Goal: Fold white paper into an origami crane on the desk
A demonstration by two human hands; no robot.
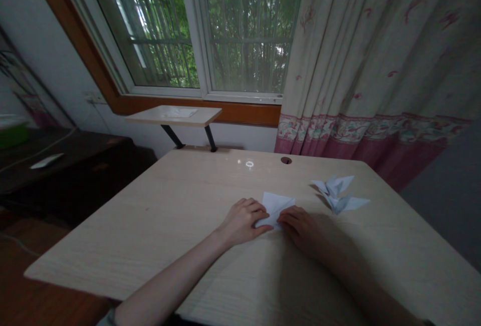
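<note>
A small folded sheet of white paper (277, 202) lies on the light wooden desk, with creases running across it. My left hand (246, 221) rests at its left edge, fingers bent over the paper and thumb along the lower side. From the right, my right hand (300, 226) has its fingertips closed on the paper's right edge. Between the two hands the near part of the sheet is partly covered. To the right of my right hand stand folded paper cranes (338, 196), white and close together; they touch neither hand.
The desk (169, 216) has a round cable hole (286, 160) at its back. A raised shelf (150, 114) with white paper (180, 112) on it stands at the back left. Behind are a window and a patterned curtain (356, 65). A dark low table (67, 166) is at left.
</note>
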